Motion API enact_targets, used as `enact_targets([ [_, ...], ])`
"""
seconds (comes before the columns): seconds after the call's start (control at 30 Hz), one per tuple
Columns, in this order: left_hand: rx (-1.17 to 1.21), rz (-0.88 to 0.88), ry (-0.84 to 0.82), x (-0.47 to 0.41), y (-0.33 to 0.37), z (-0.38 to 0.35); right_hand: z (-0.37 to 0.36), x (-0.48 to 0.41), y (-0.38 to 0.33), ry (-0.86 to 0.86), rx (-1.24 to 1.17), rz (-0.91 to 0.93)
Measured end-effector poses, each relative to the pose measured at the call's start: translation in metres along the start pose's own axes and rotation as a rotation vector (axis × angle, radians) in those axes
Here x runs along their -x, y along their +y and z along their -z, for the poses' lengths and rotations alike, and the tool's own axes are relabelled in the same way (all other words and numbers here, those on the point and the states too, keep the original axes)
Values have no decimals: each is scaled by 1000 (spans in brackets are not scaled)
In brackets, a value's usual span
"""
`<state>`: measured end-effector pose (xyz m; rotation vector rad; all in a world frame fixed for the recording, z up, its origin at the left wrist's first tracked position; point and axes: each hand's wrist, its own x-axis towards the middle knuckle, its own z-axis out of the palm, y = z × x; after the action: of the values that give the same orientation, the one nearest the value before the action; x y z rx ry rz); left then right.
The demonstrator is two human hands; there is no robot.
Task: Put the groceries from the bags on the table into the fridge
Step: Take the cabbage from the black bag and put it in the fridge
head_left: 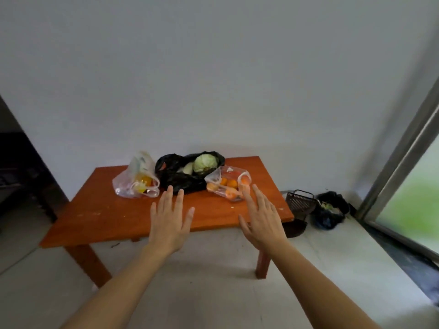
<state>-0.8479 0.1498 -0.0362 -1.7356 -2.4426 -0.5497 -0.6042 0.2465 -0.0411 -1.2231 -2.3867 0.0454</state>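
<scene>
Three bags lie at the back of a low orange wooden table (pixel 99 217). On the left is a clear plastic bag (pixel 136 179) with yellow and pale items inside. In the middle a black plastic bag (pixel 180 176) holds a green cabbage (pixel 204 163) and a pale vegetable. On the right a clear bag (pixel 226 184) holds several oranges. My left hand (pixel 169 222) hovers open, palm down, over the table in front of the black bag. My right hand (pixel 261 214) is open too, fingertips close to the bag of oranges. No fridge is in view.
A white wall stands behind the table. On the floor to the right are a dark plastic basket (pixel 300 203) and a dark blue-black bag of scraps (pixel 330 210). A metal-framed glass door (pixel 403 167) runs along the right. A dark doorway (pixel 19 176) opens on the left.
</scene>
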Motion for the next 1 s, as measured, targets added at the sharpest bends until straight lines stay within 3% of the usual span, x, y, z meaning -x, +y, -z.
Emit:
enact_targets([
  [0.37,12,59,-148,-110,-82,-73,-113,-136,2,-122,-43,-85],
  [0.67,118,43,-358,-303,-119,-108,-201,-329,33,-263,-254,-132],
  [0.87,382,165,-446,-388,-137,-152,-248,-413,45,-448,-436,-319],
  [1.0,432,184,-579,-441,-150,-195,-279,-454,52,-497,-587,-504],
])
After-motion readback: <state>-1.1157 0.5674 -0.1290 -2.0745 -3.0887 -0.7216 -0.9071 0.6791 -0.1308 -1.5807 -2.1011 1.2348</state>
